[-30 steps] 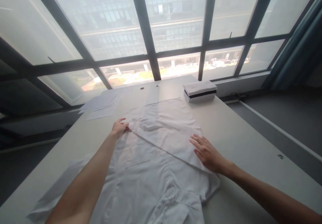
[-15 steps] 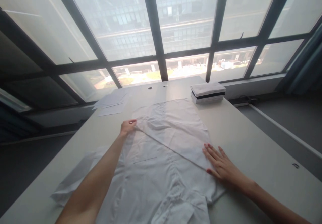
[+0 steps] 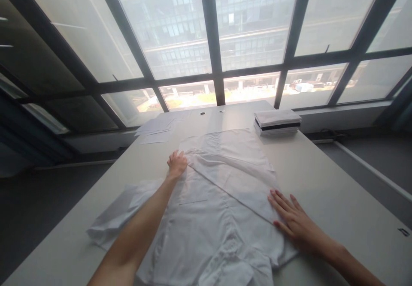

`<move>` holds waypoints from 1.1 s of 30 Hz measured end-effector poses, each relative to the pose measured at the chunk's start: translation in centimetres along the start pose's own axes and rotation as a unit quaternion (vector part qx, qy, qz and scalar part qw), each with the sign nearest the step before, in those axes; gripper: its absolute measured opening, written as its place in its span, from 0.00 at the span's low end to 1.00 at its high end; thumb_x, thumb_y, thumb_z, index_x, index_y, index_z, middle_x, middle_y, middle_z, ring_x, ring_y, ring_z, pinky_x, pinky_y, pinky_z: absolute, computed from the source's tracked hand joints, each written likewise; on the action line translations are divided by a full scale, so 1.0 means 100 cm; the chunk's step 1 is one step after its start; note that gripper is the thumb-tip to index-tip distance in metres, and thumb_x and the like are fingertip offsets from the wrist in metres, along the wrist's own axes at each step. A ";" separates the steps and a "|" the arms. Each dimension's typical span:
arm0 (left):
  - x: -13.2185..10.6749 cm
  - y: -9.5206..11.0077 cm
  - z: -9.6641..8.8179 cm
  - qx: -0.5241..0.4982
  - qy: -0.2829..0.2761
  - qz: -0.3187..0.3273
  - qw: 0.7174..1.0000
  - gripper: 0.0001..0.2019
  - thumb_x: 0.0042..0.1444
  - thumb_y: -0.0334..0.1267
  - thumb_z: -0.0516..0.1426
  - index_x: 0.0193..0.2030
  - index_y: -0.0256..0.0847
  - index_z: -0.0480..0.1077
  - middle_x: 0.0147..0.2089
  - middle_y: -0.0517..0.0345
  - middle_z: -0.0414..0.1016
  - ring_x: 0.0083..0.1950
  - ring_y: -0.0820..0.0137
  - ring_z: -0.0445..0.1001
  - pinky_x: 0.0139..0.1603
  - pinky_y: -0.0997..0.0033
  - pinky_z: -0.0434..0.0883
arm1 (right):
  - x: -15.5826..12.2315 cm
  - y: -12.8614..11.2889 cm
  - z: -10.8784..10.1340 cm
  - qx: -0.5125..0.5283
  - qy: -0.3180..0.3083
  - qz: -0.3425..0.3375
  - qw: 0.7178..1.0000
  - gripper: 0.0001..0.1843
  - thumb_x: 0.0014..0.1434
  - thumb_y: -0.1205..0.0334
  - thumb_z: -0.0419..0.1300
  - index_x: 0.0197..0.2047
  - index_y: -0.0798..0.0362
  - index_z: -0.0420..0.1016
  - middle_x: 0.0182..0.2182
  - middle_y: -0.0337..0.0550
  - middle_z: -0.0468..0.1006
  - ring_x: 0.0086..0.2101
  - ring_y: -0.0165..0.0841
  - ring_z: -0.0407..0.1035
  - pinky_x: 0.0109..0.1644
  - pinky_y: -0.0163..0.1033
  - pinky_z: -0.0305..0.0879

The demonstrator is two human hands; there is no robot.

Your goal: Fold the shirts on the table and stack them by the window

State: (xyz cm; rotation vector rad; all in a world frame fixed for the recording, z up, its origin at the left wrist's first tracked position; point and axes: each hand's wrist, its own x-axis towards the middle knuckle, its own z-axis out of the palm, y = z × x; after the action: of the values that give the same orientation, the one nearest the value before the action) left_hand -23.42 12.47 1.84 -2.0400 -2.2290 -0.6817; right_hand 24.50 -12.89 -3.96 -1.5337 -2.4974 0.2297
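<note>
The white shirt [image 3: 196, 226] lies mid tabletop [image 3: 325, 183], one sleeve [image 3: 238, 185] apparently folded across, the other sleeve [image 3: 117, 211] unfolded toward the left edge. Left hand [image 3: 177, 164] curls, grip unclear; right hand [image 3: 293, 219] rests flat, fingers apart.

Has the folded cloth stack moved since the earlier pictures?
No: the folded cloth stack sits unmoved by the right edge of the table; only the view shifted.

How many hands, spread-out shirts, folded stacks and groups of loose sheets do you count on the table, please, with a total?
Hands: 2 (left hand, right hand)
White shirt: 1
Folded stack: 1
Group of loose sheets: 1
Total: 5
</note>
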 end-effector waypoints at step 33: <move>0.068 0.001 0.016 -0.038 -0.010 0.053 0.998 0.18 0.61 0.38 0.55 0.55 0.42 0.78 0.47 0.51 0.79 0.46 0.61 0.77 0.52 0.69 0.71 | 0.080 0.023 -0.033 0.050 0.107 0.106 0.987 0.29 0.70 0.59 0.43 0.72 0.52 0.58 0.71 0.52 0.57 0.71 0.45 0.48 0.70 0.62 0.48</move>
State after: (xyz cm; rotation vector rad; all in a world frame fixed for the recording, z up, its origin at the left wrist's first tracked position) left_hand -23.77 19.39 2.65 -2.1910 -2.1186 -0.7492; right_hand 23.83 -4.61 -0.58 -1.6854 -2.1289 0.2067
